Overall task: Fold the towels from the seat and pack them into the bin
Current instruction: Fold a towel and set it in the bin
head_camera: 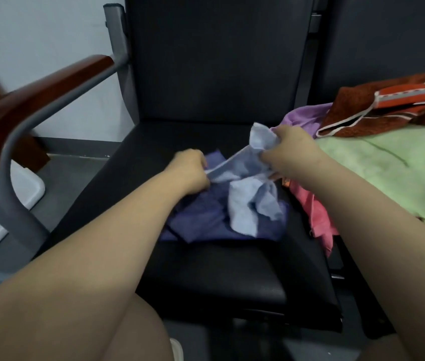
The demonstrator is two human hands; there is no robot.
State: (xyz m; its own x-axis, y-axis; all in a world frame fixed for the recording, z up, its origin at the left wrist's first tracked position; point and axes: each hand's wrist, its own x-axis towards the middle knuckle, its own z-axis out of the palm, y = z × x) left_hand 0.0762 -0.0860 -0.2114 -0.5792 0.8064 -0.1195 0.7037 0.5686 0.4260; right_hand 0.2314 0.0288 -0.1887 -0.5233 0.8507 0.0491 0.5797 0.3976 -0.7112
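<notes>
Closest to me is the bare front of the black seat (pixel 206 277). Past it a dark violet towel (pixel 201 225) lies rumpled on the cushion. Draped on that is the light blue towel (pixel 248 201) I am working on.

Both of my hands are clenched on it. My left hand (pixel 193 170) pinches one end of its top edge. My right hand (pixel 292 155) has the other end bunched in its fist, a little higher and farther from me. The held edge therefore runs left to right between my hands, slanting up and away towards the right. The rest of the cloth sags below that line in a crumpled heap, not yet squared. Neither hand is better placed, so I judge the next move is to pull the two apart along that edge.

Just right of the heap, a pink towel (pixel 315 214) spills over the seat's side. Beyond it are a pale green towel (pixel 388 173), a lilac towel (pixel 302 117) and a rust-red towel (pixel 378 108).

Low on my left, under the wooden armrest (pixel 36 92), a white object (pixel 26 188) may be the bin, though too little shows to be sure.
</notes>
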